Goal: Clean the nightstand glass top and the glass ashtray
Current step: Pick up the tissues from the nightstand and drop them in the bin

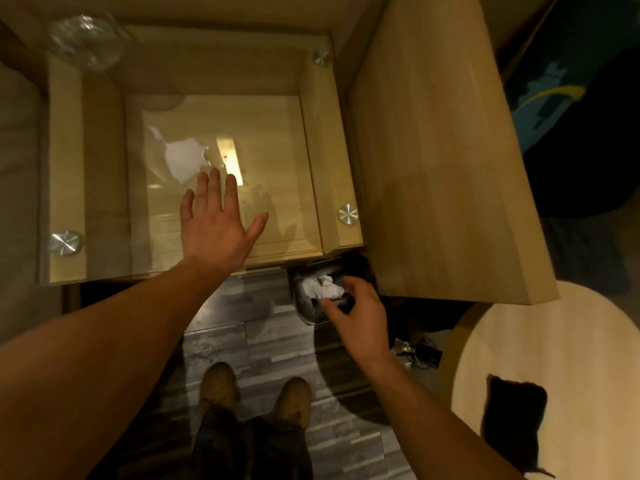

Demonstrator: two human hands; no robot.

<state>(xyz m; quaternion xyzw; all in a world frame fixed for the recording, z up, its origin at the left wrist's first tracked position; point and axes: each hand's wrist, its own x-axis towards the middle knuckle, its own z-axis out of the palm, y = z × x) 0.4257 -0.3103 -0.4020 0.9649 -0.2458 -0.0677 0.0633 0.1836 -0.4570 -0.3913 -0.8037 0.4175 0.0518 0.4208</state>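
The nightstand's glass top (104, 168) fills the upper left, held by round metal studs at its corners. A clear glass ashtray (86, 39) sits at its far left corner, blurred. My left hand (216, 223) hovers flat over the front middle of the glass, fingers spread, holding nothing. My right hand (356, 317) reaches down past the nightstand's front right corner, over a small dark bin (308, 306) on the floor. Crumpled white tissue (322, 289) lies in the bin right at my fingertips; whether the fingers pinch it I cannot tell.
A tall wooden panel (440, 150) stands right of the nightstand. A round light wooden table (554, 375) at lower right carries a dark cloth (512, 420). Grey tiled floor (263, 341) and my two shoes (256, 393) lie below. Cables lie on the floor by the round table.
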